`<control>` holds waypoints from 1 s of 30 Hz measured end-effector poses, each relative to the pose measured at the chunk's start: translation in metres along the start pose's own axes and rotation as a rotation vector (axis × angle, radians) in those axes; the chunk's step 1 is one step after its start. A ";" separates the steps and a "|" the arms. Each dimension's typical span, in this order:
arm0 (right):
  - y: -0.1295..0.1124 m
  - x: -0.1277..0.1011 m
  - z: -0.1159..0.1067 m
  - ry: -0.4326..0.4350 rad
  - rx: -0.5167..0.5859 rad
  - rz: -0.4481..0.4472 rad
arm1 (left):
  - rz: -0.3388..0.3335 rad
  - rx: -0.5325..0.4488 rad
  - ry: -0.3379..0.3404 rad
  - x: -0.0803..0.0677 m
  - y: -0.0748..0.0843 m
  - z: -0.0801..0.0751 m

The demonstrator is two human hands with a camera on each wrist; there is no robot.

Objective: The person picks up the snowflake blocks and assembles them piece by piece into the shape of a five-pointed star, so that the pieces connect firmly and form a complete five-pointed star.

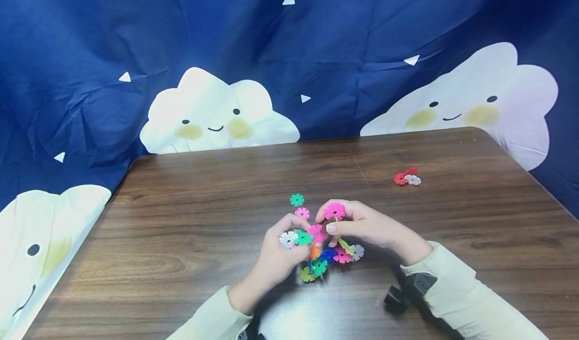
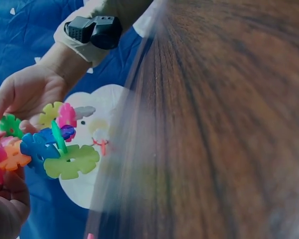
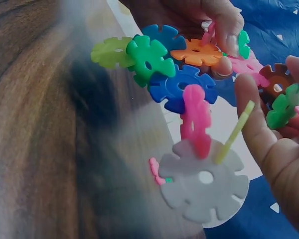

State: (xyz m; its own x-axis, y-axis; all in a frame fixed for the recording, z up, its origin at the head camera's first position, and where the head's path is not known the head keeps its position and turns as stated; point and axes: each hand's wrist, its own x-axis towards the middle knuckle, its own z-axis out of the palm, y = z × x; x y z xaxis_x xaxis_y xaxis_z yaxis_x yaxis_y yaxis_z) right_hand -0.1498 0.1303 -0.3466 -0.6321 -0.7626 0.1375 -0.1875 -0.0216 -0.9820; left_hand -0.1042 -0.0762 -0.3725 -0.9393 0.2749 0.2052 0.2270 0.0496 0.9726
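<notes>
A cluster of interlocked colourful snowflake discs (image 1: 322, 253) hangs just above the dark wooden table (image 1: 190, 219). My left hand (image 1: 293, 233) grips the cluster's left side, fingers curled round white and green discs. My right hand (image 1: 332, 220) is at its upper right and pinches a pink disc (image 1: 334, 211) between thumb and forefinger, against the top of the cluster. The left wrist view shows the cluster (image 2: 55, 147) between the right hand (image 2: 25, 94) and the left hand (image 2: 7, 204). In the right wrist view a white disc (image 3: 204, 181) hangs lowest, under blue (image 3: 182, 87) and green (image 3: 147, 57) discs.
A loose green disc (image 1: 296, 199) and a loose pink disc (image 1: 302, 212) lie on the table just beyond the hands. A red and white pair of discs (image 1: 405, 178) lies further right. A blue cloud-print cloth (image 1: 289, 53) hangs behind the table.
</notes>
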 end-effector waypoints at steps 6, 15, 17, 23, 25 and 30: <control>0.000 -0.001 -0.001 -0.013 0.041 0.045 | 0.021 -0.031 -0.012 0.001 -0.002 0.002; -0.005 -0.001 0.000 0.124 -0.104 0.085 | 0.017 -0.046 0.028 0.003 0.001 0.000; -0.006 -0.002 0.000 0.155 -0.121 0.089 | 0.014 -0.064 0.025 0.002 0.002 -0.001; -0.004 -0.008 -0.006 0.230 -0.014 0.010 | 0.008 -0.066 0.070 0.000 0.006 -0.003; -0.002 -0.012 -0.008 0.234 0.083 -0.060 | -0.007 -0.091 0.084 0.000 0.007 -0.004; 0.009 -0.028 -0.004 0.227 0.390 -0.134 | -0.005 -0.142 0.121 -0.001 0.010 -0.006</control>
State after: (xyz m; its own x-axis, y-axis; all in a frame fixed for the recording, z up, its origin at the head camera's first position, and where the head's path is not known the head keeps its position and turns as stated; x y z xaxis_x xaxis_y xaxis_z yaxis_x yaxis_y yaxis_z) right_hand -0.1367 0.1536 -0.3592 -0.7779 -0.5770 0.2488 -0.0100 -0.3845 -0.9231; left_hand -0.1026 -0.0822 -0.3621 -0.9664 0.1567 0.2039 0.1919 -0.0879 0.9775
